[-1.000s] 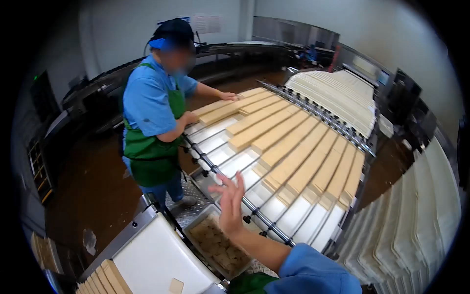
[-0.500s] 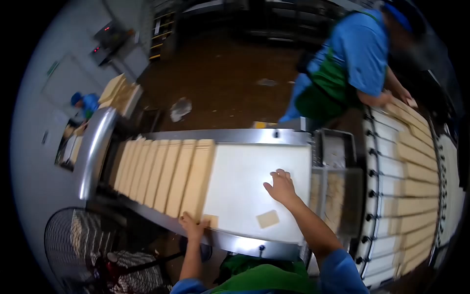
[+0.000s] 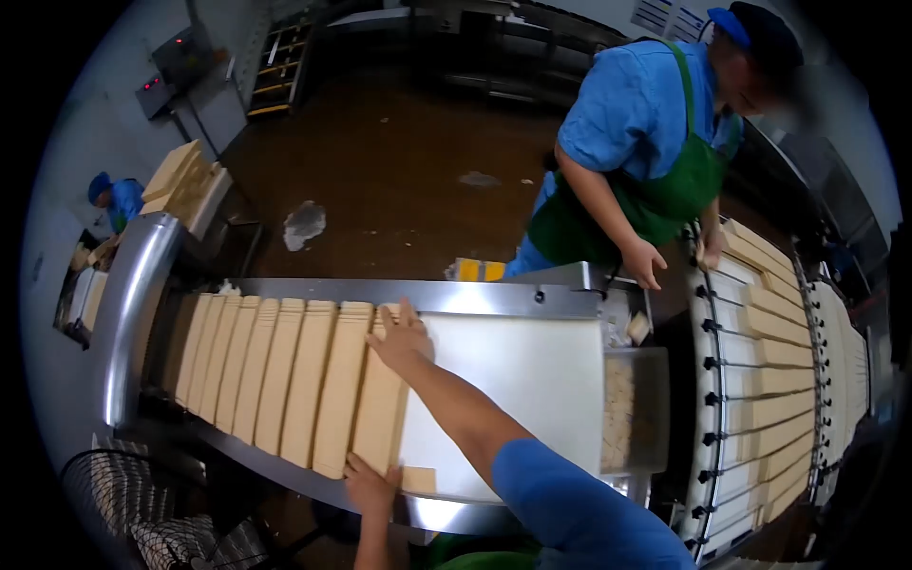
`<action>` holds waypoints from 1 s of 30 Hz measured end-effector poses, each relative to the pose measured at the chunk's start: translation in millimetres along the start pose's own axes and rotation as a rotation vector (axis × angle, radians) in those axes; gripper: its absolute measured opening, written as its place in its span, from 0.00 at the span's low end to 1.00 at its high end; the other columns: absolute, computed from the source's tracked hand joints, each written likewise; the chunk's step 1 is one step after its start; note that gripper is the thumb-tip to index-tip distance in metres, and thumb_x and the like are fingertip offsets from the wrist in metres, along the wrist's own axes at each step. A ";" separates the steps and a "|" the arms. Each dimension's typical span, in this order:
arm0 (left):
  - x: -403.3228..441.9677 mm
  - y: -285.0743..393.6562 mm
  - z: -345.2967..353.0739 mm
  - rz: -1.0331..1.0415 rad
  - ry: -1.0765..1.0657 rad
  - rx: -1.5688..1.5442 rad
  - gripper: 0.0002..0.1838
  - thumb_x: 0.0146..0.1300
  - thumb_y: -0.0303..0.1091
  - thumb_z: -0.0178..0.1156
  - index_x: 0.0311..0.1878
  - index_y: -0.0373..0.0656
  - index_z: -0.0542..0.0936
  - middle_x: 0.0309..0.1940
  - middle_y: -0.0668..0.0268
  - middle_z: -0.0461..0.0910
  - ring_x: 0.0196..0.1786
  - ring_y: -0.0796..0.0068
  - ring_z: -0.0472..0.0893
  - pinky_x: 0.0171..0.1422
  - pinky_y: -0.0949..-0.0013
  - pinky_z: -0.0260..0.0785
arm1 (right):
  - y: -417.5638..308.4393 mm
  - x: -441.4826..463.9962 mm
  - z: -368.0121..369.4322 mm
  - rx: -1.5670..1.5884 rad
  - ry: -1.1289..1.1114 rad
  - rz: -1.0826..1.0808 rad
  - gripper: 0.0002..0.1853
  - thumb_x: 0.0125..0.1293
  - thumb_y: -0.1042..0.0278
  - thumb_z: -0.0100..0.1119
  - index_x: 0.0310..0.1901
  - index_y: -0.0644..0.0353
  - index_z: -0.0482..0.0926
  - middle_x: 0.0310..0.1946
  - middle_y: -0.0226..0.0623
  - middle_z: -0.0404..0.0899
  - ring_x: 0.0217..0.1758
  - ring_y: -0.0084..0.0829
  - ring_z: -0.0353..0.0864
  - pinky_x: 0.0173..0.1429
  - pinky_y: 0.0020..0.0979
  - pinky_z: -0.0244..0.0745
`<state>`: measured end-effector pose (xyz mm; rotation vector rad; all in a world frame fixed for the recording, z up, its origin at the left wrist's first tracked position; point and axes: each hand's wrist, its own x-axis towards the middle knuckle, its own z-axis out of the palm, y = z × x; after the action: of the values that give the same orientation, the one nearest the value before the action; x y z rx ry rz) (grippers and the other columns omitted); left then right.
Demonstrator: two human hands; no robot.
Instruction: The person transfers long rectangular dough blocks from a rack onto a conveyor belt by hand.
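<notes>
Brown floor [image 3: 380, 171] lay beyond the white-topped, steel-railed table [image 3: 513, 380]. The right hand [image 3: 403, 344], grip loosely open, covered the far end of the rightmost long, pale-tan slab [image 3: 378, 418]; the left hand [image 3: 370, 489] touched the near end, probably for alignment, its hidden fingertips leaving that grip's closure unclear.

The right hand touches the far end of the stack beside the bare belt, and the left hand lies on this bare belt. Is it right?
No: the head view shows the left hand at the near end of the stack, not on the bare belt. The right hand does touch the far end.
</notes>
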<state>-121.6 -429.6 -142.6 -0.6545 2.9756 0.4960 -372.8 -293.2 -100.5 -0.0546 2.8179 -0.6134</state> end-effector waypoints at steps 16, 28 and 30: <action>-51.8 101.0 19.7 0.488 -0.483 -0.261 0.53 0.42 0.44 0.74 0.66 0.35 0.52 0.53 0.40 0.62 0.49 0.38 0.72 0.54 0.48 0.70 | 181.8 -116.6 -83.8 0.147 0.305 0.601 0.46 0.53 0.45 0.60 0.70 0.55 0.51 0.71 0.48 0.47 0.64 0.54 0.64 0.63 0.43 0.65; -156.9 222.4 10.5 0.601 -0.228 -0.516 0.40 0.42 0.27 0.67 0.60 0.36 0.60 0.55 0.42 0.56 0.56 0.40 0.64 0.59 0.52 0.65 | 321.4 -309.9 -128.6 0.639 0.859 0.838 0.46 0.46 0.54 0.66 0.65 0.61 0.55 0.67 0.55 0.52 0.65 0.58 0.61 0.66 0.49 0.62; -193.6 254.0 -5.9 0.789 -0.348 -0.545 0.41 0.43 0.23 0.67 0.63 0.38 0.61 0.59 0.42 0.53 0.58 0.41 0.64 0.63 0.57 0.62 | 371.1 -375.1 -126.1 0.512 1.092 0.893 0.44 0.48 0.53 0.65 0.64 0.64 0.56 0.60 0.56 0.59 0.62 0.58 0.64 0.65 0.48 0.63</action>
<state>-51.6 -136.1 -38.0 0.5981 2.6338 1.3172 -36.1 129.5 -53.0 2.0147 2.8660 -1.3223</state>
